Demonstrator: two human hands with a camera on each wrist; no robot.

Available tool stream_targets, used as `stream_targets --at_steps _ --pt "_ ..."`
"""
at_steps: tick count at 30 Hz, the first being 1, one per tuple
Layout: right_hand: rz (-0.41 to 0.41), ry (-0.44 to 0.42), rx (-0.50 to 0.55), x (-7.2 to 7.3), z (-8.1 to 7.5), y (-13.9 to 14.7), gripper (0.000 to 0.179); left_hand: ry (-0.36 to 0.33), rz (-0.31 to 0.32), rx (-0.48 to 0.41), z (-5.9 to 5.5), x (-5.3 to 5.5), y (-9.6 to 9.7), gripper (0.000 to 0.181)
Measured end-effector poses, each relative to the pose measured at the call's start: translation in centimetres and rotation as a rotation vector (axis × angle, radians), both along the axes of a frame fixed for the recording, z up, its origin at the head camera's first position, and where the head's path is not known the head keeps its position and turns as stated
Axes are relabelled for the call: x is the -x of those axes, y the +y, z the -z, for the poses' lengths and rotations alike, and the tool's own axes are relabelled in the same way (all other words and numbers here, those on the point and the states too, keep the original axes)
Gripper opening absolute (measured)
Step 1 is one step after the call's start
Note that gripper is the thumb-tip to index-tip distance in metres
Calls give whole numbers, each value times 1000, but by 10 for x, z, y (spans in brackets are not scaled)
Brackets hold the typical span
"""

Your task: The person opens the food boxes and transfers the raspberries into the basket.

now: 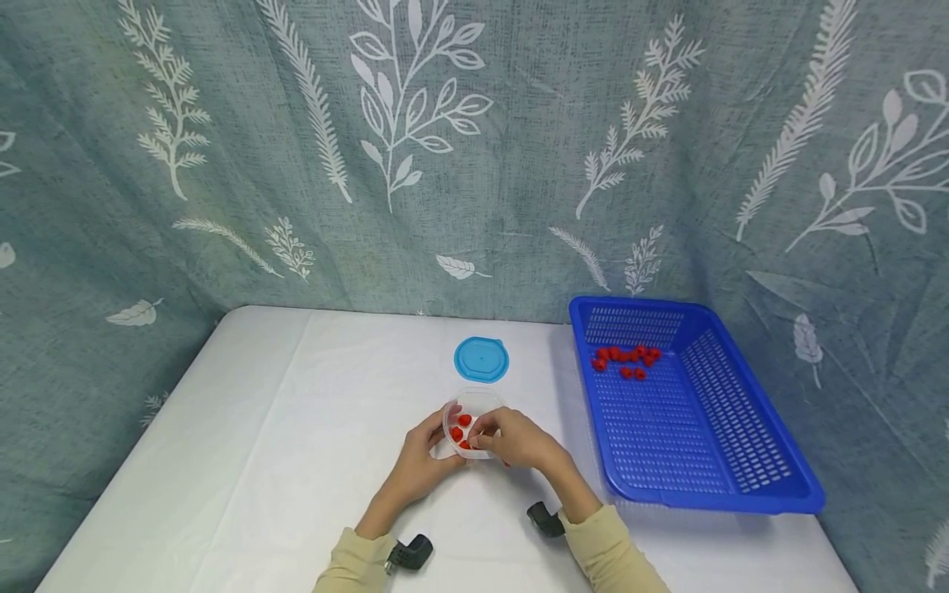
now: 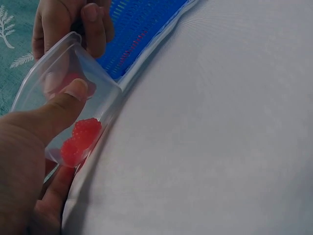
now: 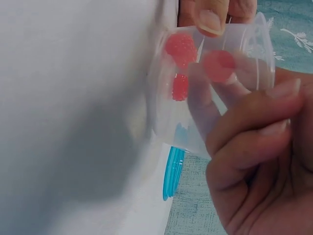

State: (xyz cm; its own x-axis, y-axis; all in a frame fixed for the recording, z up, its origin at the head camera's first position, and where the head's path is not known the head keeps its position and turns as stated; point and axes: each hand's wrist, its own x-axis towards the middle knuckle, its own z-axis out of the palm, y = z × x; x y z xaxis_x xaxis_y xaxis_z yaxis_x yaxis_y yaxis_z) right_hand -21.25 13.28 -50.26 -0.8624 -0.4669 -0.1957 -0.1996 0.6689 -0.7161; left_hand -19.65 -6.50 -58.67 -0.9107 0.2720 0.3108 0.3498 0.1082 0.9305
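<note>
My left hand grips a clear plastic cup by its side, thumb on the near wall in the left wrist view. Several red raspberries lie low inside it. The fingers of my right hand reach in over the rim. In the right wrist view they pinch one raspberry inside the cup, seen blurred through the plastic. Just beyond the cup, a round blue lid lies flat on the table.
A blue perforated basket stands on the right of the white-covered table, with several more raspberries toward its back left. A green leaf-patterned curtain hangs behind the table.
</note>
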Motion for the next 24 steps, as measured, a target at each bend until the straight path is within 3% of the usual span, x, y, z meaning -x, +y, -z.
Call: stream_targets --at_steps 7,12,18,24 --pt "46 115 25 -3 4 -2 12 -15 -2 26 2 1 0 83" --pt "101 118 20 -8 4 -2 16 -29 3 26 2 0 -1 84" --pt "106 157 47 -11 5 -1 15 -36 -15 13 -3 -2 1 84" --pt "141 191 81 -16 4 2 17 -25 -12 13 2 1 1 83"
